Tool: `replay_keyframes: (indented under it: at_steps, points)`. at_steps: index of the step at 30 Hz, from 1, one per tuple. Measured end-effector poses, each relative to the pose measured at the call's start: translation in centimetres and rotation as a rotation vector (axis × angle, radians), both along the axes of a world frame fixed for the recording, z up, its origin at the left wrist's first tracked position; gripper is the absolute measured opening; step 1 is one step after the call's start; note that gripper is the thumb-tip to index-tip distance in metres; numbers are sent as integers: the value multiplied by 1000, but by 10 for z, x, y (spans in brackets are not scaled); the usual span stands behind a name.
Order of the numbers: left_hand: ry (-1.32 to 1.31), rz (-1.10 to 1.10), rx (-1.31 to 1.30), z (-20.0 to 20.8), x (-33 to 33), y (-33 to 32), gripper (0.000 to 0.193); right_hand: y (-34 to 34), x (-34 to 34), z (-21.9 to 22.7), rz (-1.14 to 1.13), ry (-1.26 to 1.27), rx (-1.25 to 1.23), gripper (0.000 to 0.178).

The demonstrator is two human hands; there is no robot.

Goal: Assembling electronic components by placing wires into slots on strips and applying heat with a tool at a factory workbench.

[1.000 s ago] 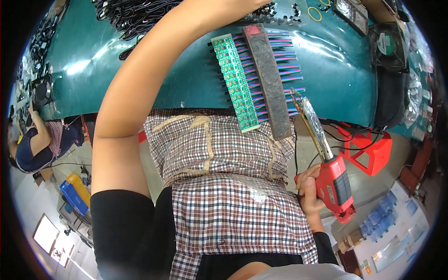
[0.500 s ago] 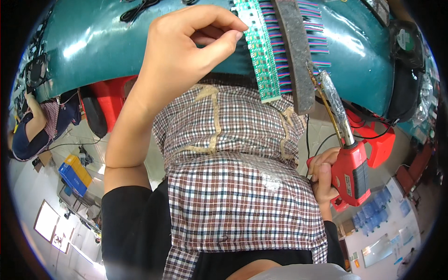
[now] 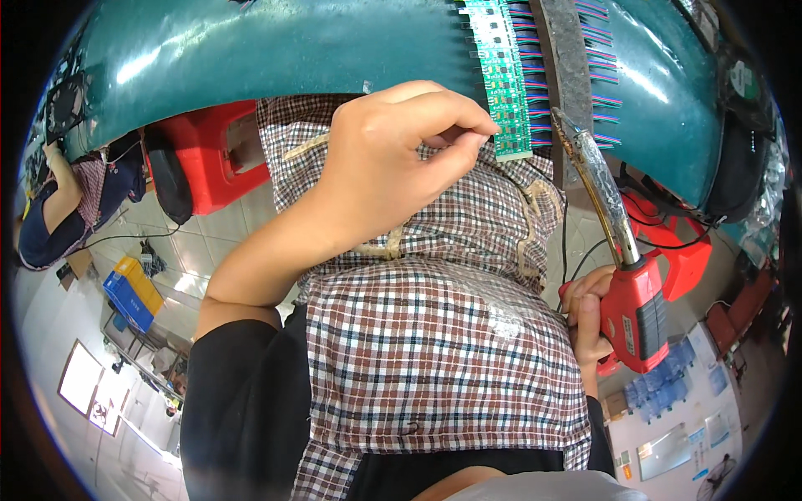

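My left hand [image 3: 409,154] is closed in a pinch, thumb and forefinger pressed together at the left edge of a green circuit board strip [image 3: 507,92], near its near end. Whatever lies between the fingertips is too small to make out. My right hand [image 3: 587,313] grips the handle of a red soldering gun [image 3: 635,313]. Its long metal barrel slants up and left, with the tip over a dark grey bar [image 3: 561,58]. Rows of thin multicoloured wires [image 3: 601,63] pass under that bar to the board's right side.
The board lies on a green tabletop [image 3: 334,50] and reaches its near edge. Red stools [image 3: 209,159] stand below the table on both sides. A black cable hangs near the gun. A co-worker's arm [image 3: 58,184] shows at far left, above a blue and yellow crate [image 3: 134,292].
My left hand has come down along the board's left edge, from farther up to its near end. The gun's tip has shifted left over the bar. The whole view has shifted somewhat.
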State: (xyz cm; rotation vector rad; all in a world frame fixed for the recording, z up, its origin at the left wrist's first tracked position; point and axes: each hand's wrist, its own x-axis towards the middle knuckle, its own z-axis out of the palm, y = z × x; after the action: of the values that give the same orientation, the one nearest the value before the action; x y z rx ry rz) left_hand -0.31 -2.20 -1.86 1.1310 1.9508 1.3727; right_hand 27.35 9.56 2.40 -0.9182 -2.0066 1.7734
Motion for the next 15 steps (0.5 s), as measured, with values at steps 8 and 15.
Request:
replay_keyframes:
  at_steps: [8,15]
  points:
    - [38,123,83,-9,9,5,9,0,9,-2,26,-115,68,11]
    - [33,161,94,-10,13,3,9,0,5,1,55,-71,12,12]
